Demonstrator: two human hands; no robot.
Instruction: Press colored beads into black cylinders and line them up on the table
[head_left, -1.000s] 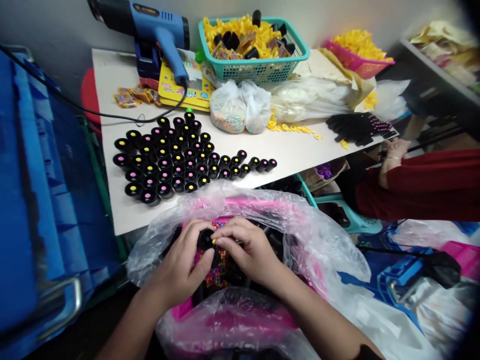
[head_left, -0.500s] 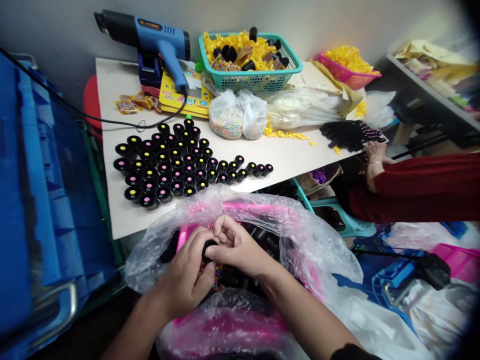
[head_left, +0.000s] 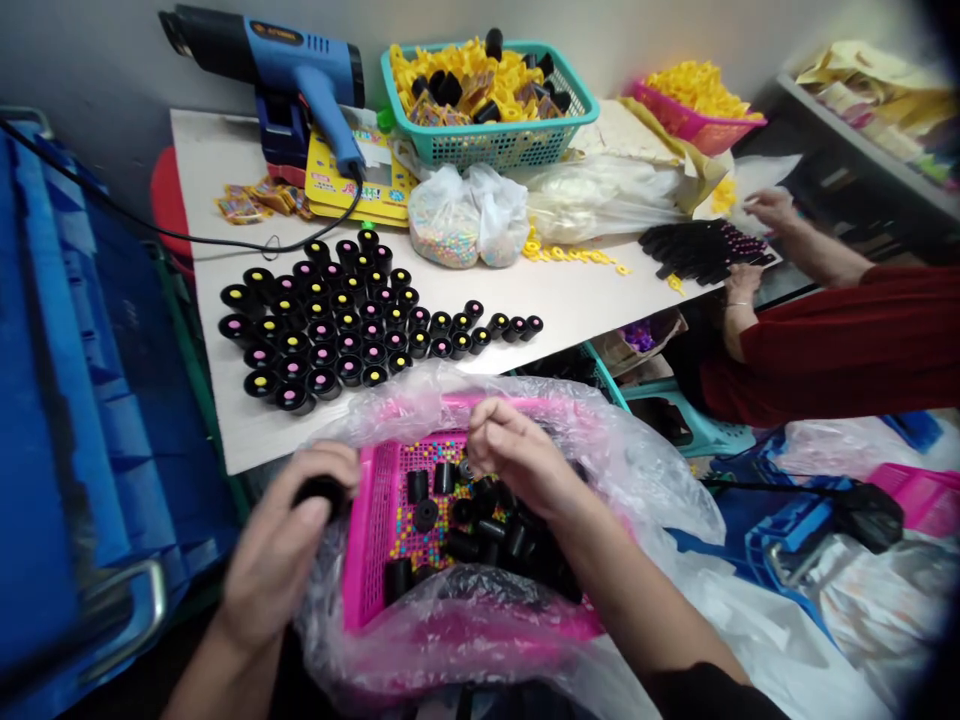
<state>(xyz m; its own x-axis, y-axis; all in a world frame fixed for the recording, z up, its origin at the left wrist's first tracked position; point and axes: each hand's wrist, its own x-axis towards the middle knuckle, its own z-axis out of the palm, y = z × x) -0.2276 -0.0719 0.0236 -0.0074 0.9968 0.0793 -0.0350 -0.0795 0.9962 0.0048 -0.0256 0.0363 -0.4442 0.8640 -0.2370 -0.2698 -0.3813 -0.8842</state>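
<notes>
While both hands work the pink basket (head_left: 360, 560), we see:
Left hand (head_left: 281, 545) fingers wrapped on a black cap (head_left: 321, 490); right hand (head_left: 517, 455) fingers pinched over loose caps (head_left: 480, 525).

One blue heat gun (head_left: 285, 70) lies on the surface (head_left: 585, 300). Three baskets show: one teal (head_left: 491, 140) and two pink (head_left: 367, 530), (head_left: 694, 115). Two tied bags of beads (head_left: 469, 215) sit together. Roughly forty black capped tubes (head_left: 352, 315) stand grouped; an exact count cannot be made.
</notes>
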